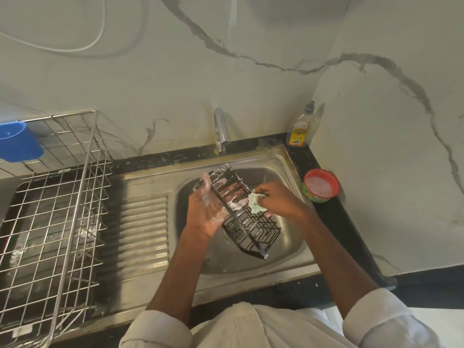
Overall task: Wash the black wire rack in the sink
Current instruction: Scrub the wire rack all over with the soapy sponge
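The black wire rack is held tilted over the steel sink, its upper end soapy. My left hand, covered in foam, holds the rack from the left with fingers reaching through under the wires. My right hand pinches a pale green soapy scrubber against the rack's right side. The rack's lower end hangs above the basin floor.
The tap stands behind the basin. A dish soap bottle and a red tub of soap paste sit on the black counter at right. A large steel wire dish basket and blue cup are at left beside the ribbed drainboard.
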Available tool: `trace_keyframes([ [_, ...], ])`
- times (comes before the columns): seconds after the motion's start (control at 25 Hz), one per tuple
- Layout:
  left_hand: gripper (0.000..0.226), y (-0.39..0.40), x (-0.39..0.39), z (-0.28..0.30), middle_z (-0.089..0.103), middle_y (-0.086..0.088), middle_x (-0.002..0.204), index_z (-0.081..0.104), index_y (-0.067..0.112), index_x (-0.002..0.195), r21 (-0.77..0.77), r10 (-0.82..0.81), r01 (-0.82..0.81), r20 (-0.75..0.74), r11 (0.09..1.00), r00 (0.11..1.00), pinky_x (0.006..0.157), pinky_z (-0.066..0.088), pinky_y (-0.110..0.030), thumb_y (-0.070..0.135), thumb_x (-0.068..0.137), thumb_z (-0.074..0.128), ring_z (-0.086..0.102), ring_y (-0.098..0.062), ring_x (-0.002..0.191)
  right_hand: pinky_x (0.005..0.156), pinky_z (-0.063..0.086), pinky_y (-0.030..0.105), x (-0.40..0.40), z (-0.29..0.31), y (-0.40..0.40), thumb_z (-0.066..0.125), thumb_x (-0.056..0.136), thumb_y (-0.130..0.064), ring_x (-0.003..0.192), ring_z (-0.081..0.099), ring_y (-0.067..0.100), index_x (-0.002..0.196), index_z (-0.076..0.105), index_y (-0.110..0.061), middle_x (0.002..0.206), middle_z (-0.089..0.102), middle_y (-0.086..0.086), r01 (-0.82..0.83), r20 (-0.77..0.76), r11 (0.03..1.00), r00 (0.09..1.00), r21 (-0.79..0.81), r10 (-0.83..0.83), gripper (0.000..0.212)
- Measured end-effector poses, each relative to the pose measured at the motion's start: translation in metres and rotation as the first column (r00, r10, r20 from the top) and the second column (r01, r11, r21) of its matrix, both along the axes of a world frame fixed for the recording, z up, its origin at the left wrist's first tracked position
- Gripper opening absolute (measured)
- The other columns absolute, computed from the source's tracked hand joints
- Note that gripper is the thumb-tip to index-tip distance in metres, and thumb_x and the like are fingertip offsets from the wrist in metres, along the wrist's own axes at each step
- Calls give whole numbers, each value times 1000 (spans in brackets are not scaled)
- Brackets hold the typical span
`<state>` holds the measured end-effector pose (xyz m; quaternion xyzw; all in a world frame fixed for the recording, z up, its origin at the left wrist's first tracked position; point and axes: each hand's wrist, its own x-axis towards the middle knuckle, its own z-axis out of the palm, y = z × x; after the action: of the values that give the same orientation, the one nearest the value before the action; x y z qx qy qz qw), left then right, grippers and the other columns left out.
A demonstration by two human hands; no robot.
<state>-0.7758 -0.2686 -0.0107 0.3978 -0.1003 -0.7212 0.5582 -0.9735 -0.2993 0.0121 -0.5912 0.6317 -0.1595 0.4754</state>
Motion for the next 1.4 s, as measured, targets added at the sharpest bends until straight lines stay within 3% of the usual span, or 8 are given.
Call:
trace_keyframes([
  [0.16, 59, -1, -5, 1, 63, -31, 141, 56, -4, 143, -59, -89, 103, 210, 993, 974, 106, 56, -54, 43, 109, 47, 67, -43, 127, 60, 59, 26, 10, 2, 2, 58, 100, 1, 88, 70, 17, 107, 70, -10, 105, 73, 12, 160, 369, 953, 895, 257, -250, 17],
  [0.4, 55, 13, -21, -12, 73, -17, 131, 73, 39, 131, 21, -191, 193, 291, 981, 938, 95, 60, -60, 65, 108, 30, 69, -41, 122, 63, 60, 29, 9, 0, 2, 62, 99, 0, 84, 72, 18, 100, 69, -12, 103, 74, 12, 238, 466, 912, 800, 334, -379, 14],
  [0.6, 73, 7, -20, -13, 80, -9, 104, 87, 34, 95, 66, -165, 154, 196, 986, 967, 111, 44, -72, 67, 107, 24, 76, -29, 97, 68, 62, 32, 23, -8, 9, 76, 89, -12, 83, 75, 18, 98, 77, -12, 95, 79, 3, 433, 289, 899, 869, -57, -400, 9],
  [0.8, 71, 7, -16, -14, 69, -20, 136, 82, 29, 120, -34, -183, 186, 72, 982, 980, 114, 42, -69, 68, 108, 23, 67, -37, 119, 71, 47, 16, 31, 8, 26, 79, 83, -13, 83, 66, 8, 98, 81, -20, 98, 74, -5, -8, -139, 911, 989, -413, -54, 17],
  [0.96, 72, 5, -14, -9, 73, -21, 118, 63, 38, 145, -17, -122, 124, 84, 992, 989, 69, 65, -45, 77, 102, 20, 75, -31, 95, 77, 57, 25, 47, 20, -1, 74, 87, -7, 89, 68, 10, 107, 78, -17, 110, 72, -2, 95, -175, 761, 948, -642, -266, 23],
  [1.08, 71, 7, -16, -4, 73, -21, 116, 59, 41, 147, -22, -134, 136, 63, 991, 989, 56, 61, -32, 75, 104, 14, 77, -26, 85, 76, 53, 11, 60, 19, 9, 69, 90, 1, 94, 67, 8, 111, 78, -17, 116, 71, -3, 56, -167, 778, 965, -626, -204, 29],
  [1.28, 68, 5, -12, -14, 71, -8, 137, 57, 43, 149, -9, -177, 179, 86, 984, 980, 88, 62, -52, 74, 106, 15, 74, -29, 113, 67, 45, 3, 47, 16, 29, 66, 84, 13, 81, 60, 2, 105, 78, -14, 102, 65, -7, -35, -215, 833, 971, -552, -101, 36],
  [1.4, 68, 8, -16, -15, 77, -8, 106, 65, 25, 143, 55, -176, 171, 110, 984, 978, 65, 62, -33, 67, 109, 23, 77, -18, 81, 76, 51, 11, 65, 18, 31, 67, 86, 9, 86, 65, 10, 105, 78, -13, 105, 70, -2, -151, -207, 813, 978, -562, 38, 31],
])
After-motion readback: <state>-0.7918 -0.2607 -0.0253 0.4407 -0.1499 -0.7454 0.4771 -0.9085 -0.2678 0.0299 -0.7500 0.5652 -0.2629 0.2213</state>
